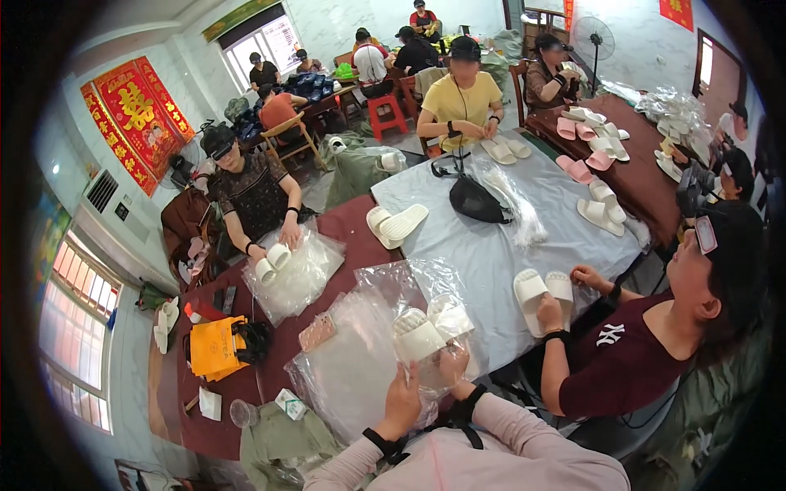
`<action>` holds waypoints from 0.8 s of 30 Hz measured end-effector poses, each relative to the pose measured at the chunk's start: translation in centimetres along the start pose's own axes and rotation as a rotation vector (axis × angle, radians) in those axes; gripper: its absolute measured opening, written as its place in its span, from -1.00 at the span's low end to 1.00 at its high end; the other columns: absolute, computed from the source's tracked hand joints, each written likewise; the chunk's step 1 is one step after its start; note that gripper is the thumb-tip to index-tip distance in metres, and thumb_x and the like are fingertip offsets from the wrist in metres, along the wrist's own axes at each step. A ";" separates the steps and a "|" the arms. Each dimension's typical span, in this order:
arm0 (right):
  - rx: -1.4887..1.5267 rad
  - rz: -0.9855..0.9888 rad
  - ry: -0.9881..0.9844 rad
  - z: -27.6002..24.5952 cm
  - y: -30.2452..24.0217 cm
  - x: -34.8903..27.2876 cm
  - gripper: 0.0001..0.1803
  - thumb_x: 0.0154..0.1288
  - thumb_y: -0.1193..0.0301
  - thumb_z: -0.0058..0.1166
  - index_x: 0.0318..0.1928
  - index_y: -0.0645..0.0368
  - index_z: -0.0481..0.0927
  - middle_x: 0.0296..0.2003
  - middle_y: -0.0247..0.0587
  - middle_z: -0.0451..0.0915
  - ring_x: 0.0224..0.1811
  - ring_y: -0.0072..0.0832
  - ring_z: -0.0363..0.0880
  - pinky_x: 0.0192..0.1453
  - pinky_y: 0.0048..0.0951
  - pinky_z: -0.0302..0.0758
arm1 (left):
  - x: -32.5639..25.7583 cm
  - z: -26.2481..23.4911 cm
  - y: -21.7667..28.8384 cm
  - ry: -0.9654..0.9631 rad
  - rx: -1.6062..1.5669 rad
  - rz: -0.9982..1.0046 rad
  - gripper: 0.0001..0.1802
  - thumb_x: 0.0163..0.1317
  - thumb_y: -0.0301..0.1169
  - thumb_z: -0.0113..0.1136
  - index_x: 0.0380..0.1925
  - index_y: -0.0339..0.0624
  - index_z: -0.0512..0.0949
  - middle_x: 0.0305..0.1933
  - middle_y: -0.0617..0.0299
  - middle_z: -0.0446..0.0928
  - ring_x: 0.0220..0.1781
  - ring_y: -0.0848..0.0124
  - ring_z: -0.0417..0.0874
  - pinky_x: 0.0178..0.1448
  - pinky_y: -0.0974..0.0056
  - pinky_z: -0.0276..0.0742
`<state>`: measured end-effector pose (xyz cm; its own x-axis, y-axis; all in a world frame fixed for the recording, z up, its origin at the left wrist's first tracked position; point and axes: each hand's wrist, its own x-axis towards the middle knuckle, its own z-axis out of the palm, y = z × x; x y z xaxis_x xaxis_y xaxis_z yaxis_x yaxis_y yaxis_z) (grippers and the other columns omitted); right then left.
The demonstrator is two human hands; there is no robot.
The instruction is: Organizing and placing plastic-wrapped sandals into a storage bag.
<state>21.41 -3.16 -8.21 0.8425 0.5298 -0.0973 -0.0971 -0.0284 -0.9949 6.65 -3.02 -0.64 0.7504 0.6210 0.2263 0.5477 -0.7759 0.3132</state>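
A pair of white slippers is in front of me, straps up, with clear plastic bag film around and over them. My right hand is closed at the near end of the right slipper, partly blurred by the film. Just below the left slipper, my left hand points its fingers upward, pinching the film's near edge. Its exact grip is partly hidden. A stack of flat clear bags lies left of the slippers.
A phone lies on the bags; a yellow bag is farther left. A co-worker at right holds white slippers; another at left handles slippers on bags. A black pouch lies on the grey-covered table.
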 end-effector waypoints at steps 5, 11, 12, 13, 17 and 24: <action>-0.062 0.093 -0.024 0.3 4.0 1.1 -0.80 0.03 0.43 -0.02 -0.37 0.30 0.56 -0.48 0.07 0.54 -0.39 -0.18 0.56 -0.31 -0.21 0.42 | -0.8 0.2 -0.3 -0.083 -0.072 -0.071 -0.23 0.03 -0.55 -0.05 0.32 -0.26 -0.01 -0.03 -0.28 0.43 -0.29 -0.04 0.54 -0.22 0.09 0.50; -0.233 -0.271 -0.002 1.1 10.8 2.1 -0.80 0.02 0.43 -0.04 -0.37 0.29 0.54 -0.41 0.10 0.53 -0.33 -0.12 0.54 -0.28 -0.15 0.41 | -0.8 0.5 -0.7 -0.175 -0.120 0.055 -0.25 0.00 -0.56 -0.06 0.29 -0.29 0.05 -0.41 0.04 0.48 -0.41 0.07 0.51 -0.34 0.09 0.45; -0.264 -0.330 0.009 1.6 11.5 2.8 -0.80 0.02 0.43 -0.04 -0.36 0.29 0.54 -0.40 0.11 0.52 -0.32 -0.11 0.53 -0.27 -0.14 0.41 | -0.6 0.2 -0.1 -0.166 -0.183 0.072 -0.27 -0.01 -0.57 -0.06 0.28 -0.31 0.08 -0.42 0.03 0.47 -0.41 0.07 0.50 -0.31 0.09 0.44; -0.296 -0.389 0.022 1.2 12.3 3.1 -0.80 0.02 0.42 -0.05 -0.36 0.29 0.54 -0.39 0.11 0.52 -0.31 -0.10 0.53 -0.27 -0.14 0.40 | -0.2 -0.1 0.3 -0.158 -0.248 0.091 -0.28 -0.01 -0.57 -0.07 0.26 -0.33 0.10 -0.42 0.02 0.47 -0.41 0.08 0.49 -0.28 0.10 0.44; -0.425 -0.227 -0.170 2.7 0.3 0.5 -0.80 0.03 0.44 -0.05 -0.33 0.28 0.52 -0.29 0.15 0.49 -0.25 0.00 0.48 -0.21 -0.07 0.38 | -0.9 -1.3 -0.7 -0.039 -0.250 0.161 -0.31 -0.02 -0.58 -0.07 0.23 -0.39 0.14 -0.46 0.03 0.46 -0.40 0.08 0.47 -0.22 0.10 0.42; -0.061 -0.429 -0.499 3.7 0.6 -0.4 -0.66 0.10 0.46 -0.01 -0.06 0.23 0.47 -0.23 0.12 0.54 -0.11 -0.09 0.51 -0.01 -0.27 0.40 | -0.1 -1.7 -2.2 -0.016 -0.603 -0.173 -0.35 0.07 -0.68 -0.23 0.27 -0.24 0.15 -0.43 0.14 0.51 -0.38 0.30 0.53 -0.17 0.28 0.45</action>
<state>19.06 -0.20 -8.68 0.4511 0.8339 0.3180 0.2353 0.2325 -0.9437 4.78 -1.21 0.23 0.6780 0.7263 0.1133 0.3598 -0.4623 0.8104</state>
